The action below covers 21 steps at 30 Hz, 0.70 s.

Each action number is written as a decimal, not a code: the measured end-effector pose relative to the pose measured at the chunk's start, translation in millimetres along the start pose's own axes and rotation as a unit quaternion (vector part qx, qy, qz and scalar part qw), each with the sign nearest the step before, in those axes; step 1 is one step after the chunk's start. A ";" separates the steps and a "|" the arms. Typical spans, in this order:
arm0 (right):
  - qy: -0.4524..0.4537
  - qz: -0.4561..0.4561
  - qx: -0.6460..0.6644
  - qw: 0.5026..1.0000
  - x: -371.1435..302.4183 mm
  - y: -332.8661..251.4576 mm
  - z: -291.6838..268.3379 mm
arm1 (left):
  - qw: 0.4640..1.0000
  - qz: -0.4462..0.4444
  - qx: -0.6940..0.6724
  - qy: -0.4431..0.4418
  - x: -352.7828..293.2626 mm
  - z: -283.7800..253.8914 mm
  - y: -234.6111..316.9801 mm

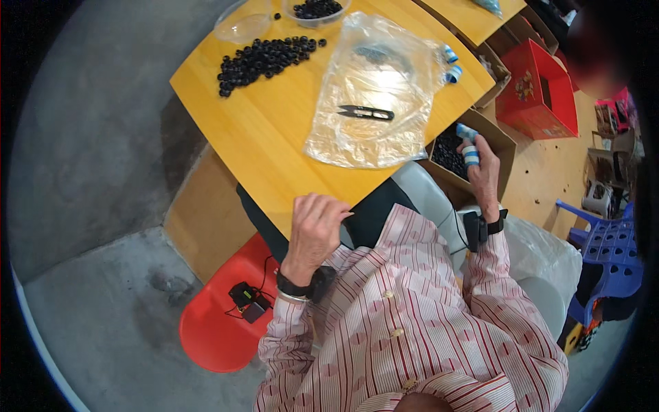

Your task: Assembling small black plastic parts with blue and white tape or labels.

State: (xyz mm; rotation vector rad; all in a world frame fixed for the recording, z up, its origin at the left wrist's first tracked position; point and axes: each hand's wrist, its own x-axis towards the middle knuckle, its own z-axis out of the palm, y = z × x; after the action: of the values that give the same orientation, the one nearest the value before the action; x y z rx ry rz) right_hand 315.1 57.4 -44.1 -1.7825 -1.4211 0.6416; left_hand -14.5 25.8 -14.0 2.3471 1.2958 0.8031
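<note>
My right hand [485, 165] reaches over a cardboard box [504, 147] of small black parts [449, 154] at the table's right side. Blue-and-white wraps [470, 155] cover two of its digits, which are held apart with nothing visible between them. At the table's near edge, my left hand [314, 226] is closed, its fingers curled toward the thumb; whatever they may hold is hidden. Black thread snips [367, 112] lie on a clear plastic bag [371, 141] spread on the yellow table [247, 147]. Black beads [264, 62] are heaped at the far left.
A clear tub [317, 19] of black beads and a clear lid [244, 29] stand at the far edge. Two blue-and-white rolls [452, 74] lie beside the bag. Rightward are a red box [535, 96] and a blue chair [611, 254]; a red stool [220, 329] stands left.
</note>
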 end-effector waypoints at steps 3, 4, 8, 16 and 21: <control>-0.018 -0.173 -0.033 0.984 12.2 -17.3 29.0 | 1.000 -0.016 -0.025 -0.001 4.3 2.1 2.0; -0.049 -0.170 -0.022 0.984 16.7 -33.4 37.4 | 1.000 -0.018 -0.022 -0.004 4.7 2.5 0.8; -0.080 -0.248 -0.050 0.964 43.8 -55.2 72.8 | 1.000 -0.026 -0.006 0.005 13.9 2.7 -15.7; -0.059 -0.144 0.104 0.982 74.4 -52.0 114.3 | 0.981 -0.179 -0.023 0.076 64.9 -17.5 -88.4; -0.052 -0.117 0.123 0.984 76.2 -47.7 115.7 | 0.977 -0.193 0.029 0.092 108.2 -16.5 -141.5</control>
State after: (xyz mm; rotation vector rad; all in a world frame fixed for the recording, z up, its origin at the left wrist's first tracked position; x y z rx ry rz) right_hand 217.7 164.1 -68.7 -1.3846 -1.5209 0.7578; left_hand -71.9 192.5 -43.8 1.9999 1.8008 0.8752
